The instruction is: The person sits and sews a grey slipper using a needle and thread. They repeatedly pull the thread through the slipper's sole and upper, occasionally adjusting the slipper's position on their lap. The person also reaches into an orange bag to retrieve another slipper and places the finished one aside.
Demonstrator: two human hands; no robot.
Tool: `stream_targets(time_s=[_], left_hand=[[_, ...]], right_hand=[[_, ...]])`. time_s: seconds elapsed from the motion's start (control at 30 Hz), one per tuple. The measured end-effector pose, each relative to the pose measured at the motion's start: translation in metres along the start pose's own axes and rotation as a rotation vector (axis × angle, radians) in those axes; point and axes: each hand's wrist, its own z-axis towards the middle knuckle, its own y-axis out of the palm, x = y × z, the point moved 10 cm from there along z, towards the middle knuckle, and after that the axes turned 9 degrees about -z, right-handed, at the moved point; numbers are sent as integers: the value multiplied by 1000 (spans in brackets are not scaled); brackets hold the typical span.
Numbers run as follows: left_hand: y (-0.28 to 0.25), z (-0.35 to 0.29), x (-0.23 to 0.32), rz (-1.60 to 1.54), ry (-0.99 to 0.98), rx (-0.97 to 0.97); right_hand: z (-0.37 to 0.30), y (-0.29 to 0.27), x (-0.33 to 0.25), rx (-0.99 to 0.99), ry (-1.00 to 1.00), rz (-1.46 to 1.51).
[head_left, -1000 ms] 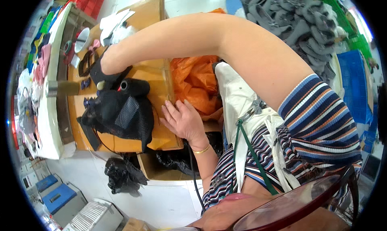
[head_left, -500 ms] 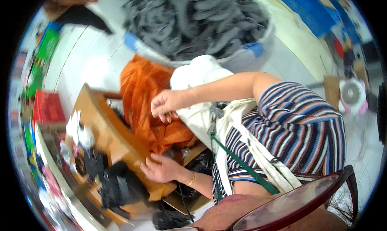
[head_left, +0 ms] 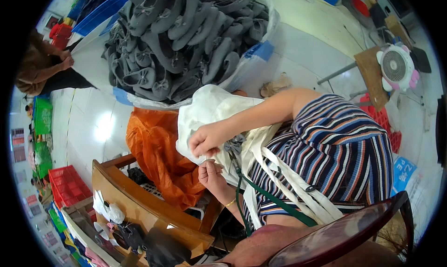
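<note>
My right hand [head_left: 208, 139] is closed in a pinch over the white cloth [head_left: 202, 108] on my lap. Whatever its fingertips hold is too small to make out. Just below it, my left hand [head_left: 213, 176], with a thin gold bracelet at the wrist, is raised with thumb and fingertips pressed together; I cannot make out anything between them. A grey bow [head_left: 235, 144] lies on the cloth beside my right hand. Small snips [head_left: 233, 159] hang on a dark green strap [head_left: 265, 195] close to both hands.
Ahead stands a big white sack [head_left: 267, 34] heaped with grey bow-trimmed shoes [head_left: 181, 39]. Orange cloth [head_left: 153, 150] lies by a wooden table [head_left: 153, 202] bearing black pouches. A red crate [head_left: 70, 185] is at left. Another person [head_left: 39, 64] grips the sack's side. A fan [head_left: 396, 64] is at right.
My left hand has left the table edge and come up beside my right hand, its fingers now pinched. The view has shifted, showing more of the shoes and the other person.
</note>
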Motion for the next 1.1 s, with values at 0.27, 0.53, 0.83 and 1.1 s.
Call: stream_targets(time_s=[0.27,0.53,0.83,1.1], left_hand=[[-73,-5,9,58,98,253],[-110,-22,2,83,46,482],[-160,-75,-33,40,72,611],[-159,-87,-43,458,17,586]], right_hand=[[0,-94,48,397,47,309],[114,-110,-45,361,-191,284],[82,-114,-63,600,-405,-4],[1,-150,-7,809,-382,-410]])
